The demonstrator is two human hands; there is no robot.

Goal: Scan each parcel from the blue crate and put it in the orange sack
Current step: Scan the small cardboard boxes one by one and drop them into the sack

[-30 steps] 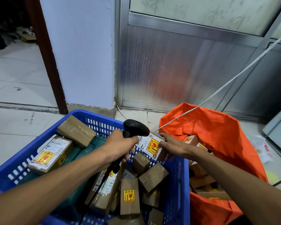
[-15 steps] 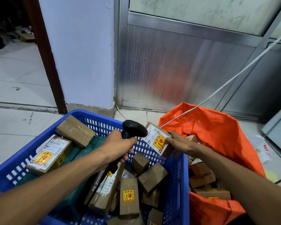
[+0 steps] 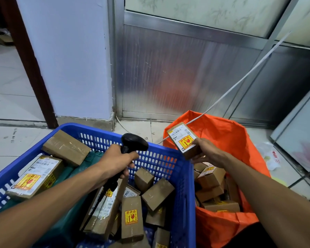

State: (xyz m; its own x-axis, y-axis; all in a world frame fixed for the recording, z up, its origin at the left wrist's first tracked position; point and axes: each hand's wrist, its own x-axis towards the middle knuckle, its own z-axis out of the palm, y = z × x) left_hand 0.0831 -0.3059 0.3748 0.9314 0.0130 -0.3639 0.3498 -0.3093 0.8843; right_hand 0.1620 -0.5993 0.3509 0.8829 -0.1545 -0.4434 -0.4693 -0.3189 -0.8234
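Your right hand (image 3: 207, 153) pinches 1 small cardboard parcel (image 3: 183, 140) by its lower end, thumb on the near edge, so the label face with the barcode strip and the yellow fragile sticker tilts up and toward you. That hold keeps the fingers off the printed area, which is what a reader needs. The parcel hangs just past the right rim of the blue crate (image 3: 185, 176), above the near edge of the orange sack's (image 3: 222, 133) mouth, clear of both.

Your left hand (image 3: 117, 161) is wrapped round the grip of the black handheld scanner (image 3: 133, 143), over the middle of the crate, its head turned right toward the parcel and its cord trailing down into the crate. From this angle you cannot tell whether the trigger is pressed.

The crate holds many more brown parcels, tumbled at all angles, most label-down, so each will probably need turning in the hand. To the crate's right, the sack already carries a heap of boxes and stands open, close enough that a short drop should do once the read is good. A white cable (image 3: 240, 81) slants across above the sack's far rim; I judge it could snag a higher swing.
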